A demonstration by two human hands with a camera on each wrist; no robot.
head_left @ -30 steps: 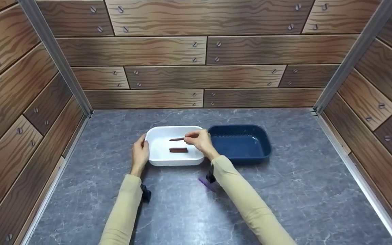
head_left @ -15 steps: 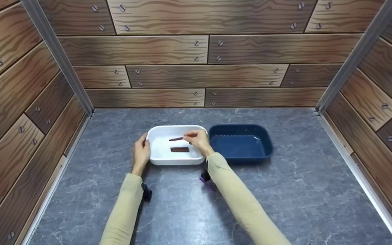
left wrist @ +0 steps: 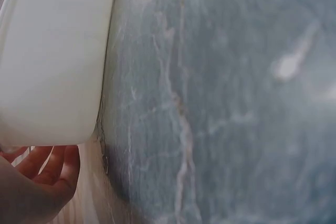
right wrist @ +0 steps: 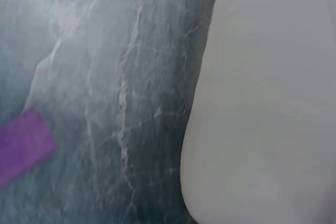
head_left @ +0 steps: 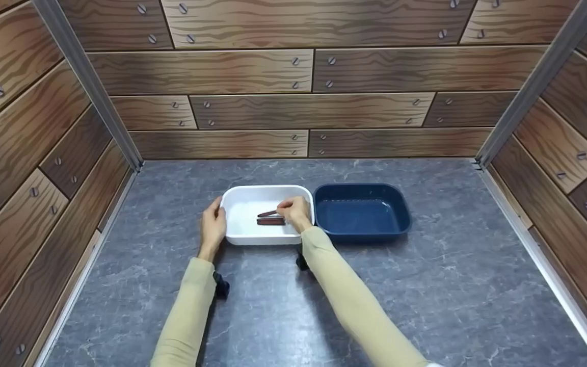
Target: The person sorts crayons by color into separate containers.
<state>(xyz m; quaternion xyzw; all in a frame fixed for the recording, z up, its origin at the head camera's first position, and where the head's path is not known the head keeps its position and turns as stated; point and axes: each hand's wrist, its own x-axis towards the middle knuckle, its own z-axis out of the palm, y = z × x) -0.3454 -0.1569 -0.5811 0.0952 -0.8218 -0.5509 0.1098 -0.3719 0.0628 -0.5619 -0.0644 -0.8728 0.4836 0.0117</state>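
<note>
A white rectangular dish (head_left: 245,239) stands on the grey marbled surface. My left hand (head_left: 213,227) holds its left end; in the left wrist view the curled fingers (left wrist: 65,169) lie against the dish's outer wall. Inside the dish, my right hand (head_left: 295,211) pinches a thin reddish-brown stick (head_left: 267,213), which points left and slopes slightly down. Just below it, a thicker dark reddish-brown piece (head_left: 270,221) lies on the dish floor, perhaps several sticks side by side. My right hand covers its right end. The right wrist view shows only the dish's outside, not the fingers.
A dark blue dish (head_left: 362,237) stands close against the right side of the white one. A flat purple strip (right wrist: 23,145) lies on the surface near the right wrist, hidden in the head view by the arm. Wood-patterned walls (head_left: 212,145) enclose the back and sides.
My right hand has moved slightly down with the stick, bringing it close above the thicker piece. The right forearm has shifted left and now covers the purple strip. My left hand stays at the dish.
</note>
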